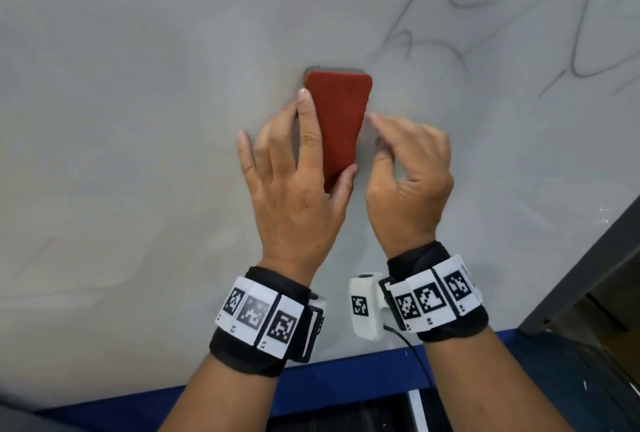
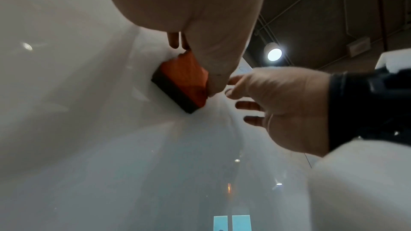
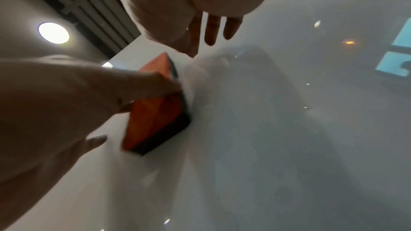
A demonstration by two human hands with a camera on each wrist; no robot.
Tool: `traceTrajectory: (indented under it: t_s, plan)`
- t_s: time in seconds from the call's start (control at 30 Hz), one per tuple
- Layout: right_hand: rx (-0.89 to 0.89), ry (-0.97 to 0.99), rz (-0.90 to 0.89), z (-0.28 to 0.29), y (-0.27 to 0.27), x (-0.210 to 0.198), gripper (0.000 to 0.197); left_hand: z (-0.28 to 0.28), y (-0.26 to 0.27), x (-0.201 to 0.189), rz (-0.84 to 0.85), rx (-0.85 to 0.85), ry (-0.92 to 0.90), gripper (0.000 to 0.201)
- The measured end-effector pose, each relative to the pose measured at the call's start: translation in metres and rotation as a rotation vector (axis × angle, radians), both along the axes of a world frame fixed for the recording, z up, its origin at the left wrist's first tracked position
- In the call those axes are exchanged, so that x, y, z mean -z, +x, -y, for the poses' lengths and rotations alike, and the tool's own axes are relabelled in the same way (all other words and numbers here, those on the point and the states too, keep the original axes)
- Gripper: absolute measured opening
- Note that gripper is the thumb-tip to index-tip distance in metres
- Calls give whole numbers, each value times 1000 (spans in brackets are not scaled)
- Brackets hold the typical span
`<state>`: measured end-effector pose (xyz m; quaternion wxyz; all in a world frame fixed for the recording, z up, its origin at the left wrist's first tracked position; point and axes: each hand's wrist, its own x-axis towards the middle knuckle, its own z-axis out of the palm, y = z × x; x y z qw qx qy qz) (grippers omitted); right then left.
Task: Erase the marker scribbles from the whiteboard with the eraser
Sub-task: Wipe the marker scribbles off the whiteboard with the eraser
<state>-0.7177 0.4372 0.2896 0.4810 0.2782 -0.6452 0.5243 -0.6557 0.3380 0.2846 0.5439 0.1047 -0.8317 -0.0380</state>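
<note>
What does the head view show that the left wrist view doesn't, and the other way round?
Only the head view shows the marker scribbles remaining at the upper right of the whiteboard, plus both tagged wristbands and the blue edge below the board. Only the left wrist view shows the eraser's dark felt layer against the board and a ceiling lamp. Both show the red eraser flat on the board, the left hand holding it with the thumb at its lower edge, and the right hand beside it, fingers loosely curled, not gripping it.
</note>
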Motion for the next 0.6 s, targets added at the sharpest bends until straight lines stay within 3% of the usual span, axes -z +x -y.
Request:
traceTrajectory:
  t_s: [0.1, 0.3, 0.37, 0.5, 0.6]
  plan:
    - [164, -50, 71, -19, -18, 3, 34, -2, 1, -3, -58, -44, -2, 77]
    - [203, 134, 239, -27, -25, 16, 71, 12, 3, -24, -248, -97, 124, 67]
    - [188, 172, 253, -24, -24, 19, 76, 6, 0, -25, -240, -78, 118, 67]
    - [184, 190, 262, -25, -25, 20, 80, -3, -9, -16, -119, -3, -95, 61]
    - [172, 187, 262, -26, -26, 21, 80, 7, -7, -28, -204, -115, 9, 65]
